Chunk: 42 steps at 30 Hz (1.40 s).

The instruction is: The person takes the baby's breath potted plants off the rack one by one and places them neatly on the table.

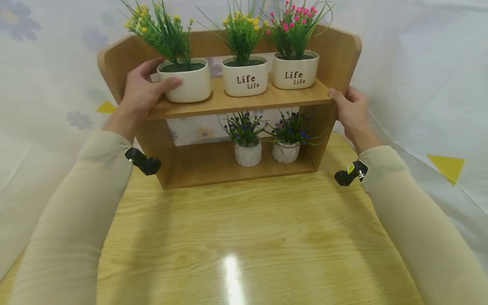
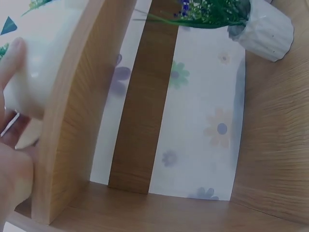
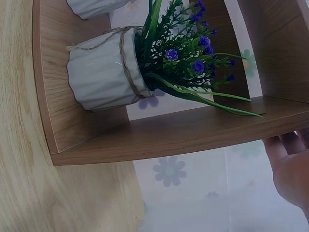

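Note:
My left hand [image 1: 142,87] grips a white oval flowerpot [image 1: 190,87] with yellow flowers at the left end of the upper shelf, thumb across its front. In the left wrist view the fingers [image 2: 10,63] lie against that pot [image 2: 41,63]. With my right hand [image 1: 352,108] I hold the right side panel of the wooden shelf [image 1: 244,101], thumb on its front edge. To the right of the gripped pot stand a second white pot [image 1: 245,78] with yellow flowers and a third [image 1: 295,72] with pink flowers, both lettered "Life".
On the lower shelf, two small white ribbed pots [image 1: 248,153] [image 3: 106,72] hold purple flowers; one has twine around it. The shelf unit stands on a wood-grain table [image 1: 244,220]. Behind hangs a pale flower-patterned cloth [image 1: 80,76].

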Each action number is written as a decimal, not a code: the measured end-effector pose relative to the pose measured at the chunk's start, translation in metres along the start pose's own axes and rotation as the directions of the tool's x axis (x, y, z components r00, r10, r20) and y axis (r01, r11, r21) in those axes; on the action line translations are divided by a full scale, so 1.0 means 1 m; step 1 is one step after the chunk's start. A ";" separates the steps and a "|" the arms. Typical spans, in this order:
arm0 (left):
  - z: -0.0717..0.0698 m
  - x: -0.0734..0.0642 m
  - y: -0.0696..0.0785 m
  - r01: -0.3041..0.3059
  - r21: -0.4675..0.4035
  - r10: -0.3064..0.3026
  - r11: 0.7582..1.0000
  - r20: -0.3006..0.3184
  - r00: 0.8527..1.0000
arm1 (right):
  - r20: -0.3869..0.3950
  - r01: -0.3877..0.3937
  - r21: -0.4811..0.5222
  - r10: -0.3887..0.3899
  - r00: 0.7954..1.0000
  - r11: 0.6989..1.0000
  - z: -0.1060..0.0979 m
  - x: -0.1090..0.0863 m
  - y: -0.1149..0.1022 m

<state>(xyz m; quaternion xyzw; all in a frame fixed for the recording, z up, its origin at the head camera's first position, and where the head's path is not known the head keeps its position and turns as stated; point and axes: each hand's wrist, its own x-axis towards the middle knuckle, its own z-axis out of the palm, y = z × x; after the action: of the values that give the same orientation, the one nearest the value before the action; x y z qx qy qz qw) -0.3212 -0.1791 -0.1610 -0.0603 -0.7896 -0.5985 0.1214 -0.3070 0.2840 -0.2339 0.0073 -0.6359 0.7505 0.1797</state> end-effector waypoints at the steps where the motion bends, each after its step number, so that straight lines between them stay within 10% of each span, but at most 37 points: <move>1: -0.001 -0.002 0.000 0.004 0.013 -0.004 1.000 -0.010 1.000 | -0.004 -0.003 -0.002 0.003 1.000 1.000 0.000 0.000 0.000; 10: -0.010 -0.022 0.002 0.070 0.099 -0.063 0.993 -0.065 0.996 | -0.010 0.001 -0.008 -0.001 1.000 1.000 0.003 0.002 0.002; 24: -0.009 -0.067 0.005 -0.011 -0.143 0.012 0.990 0.006 1.000 | -0.022 0.001 0.005 0.000 1.000 1.000 0.007 0.004 0.005; 42: -0.010 -0.132 0.003 -0.139 -0.199 0.148 0.970 0.034 0.988 | -0.048 -0.009 0.091 0.013 0.999 0.996 0.003 0.002 0.003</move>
<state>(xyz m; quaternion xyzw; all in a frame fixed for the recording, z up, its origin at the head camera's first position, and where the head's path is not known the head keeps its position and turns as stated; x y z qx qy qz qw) -0.1923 -0.1811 -0.1903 -0.1435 -0.7230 -0.6614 0.1386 -0.3107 0.2812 -0.2358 -0.0065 -0.5966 0.7796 0.1905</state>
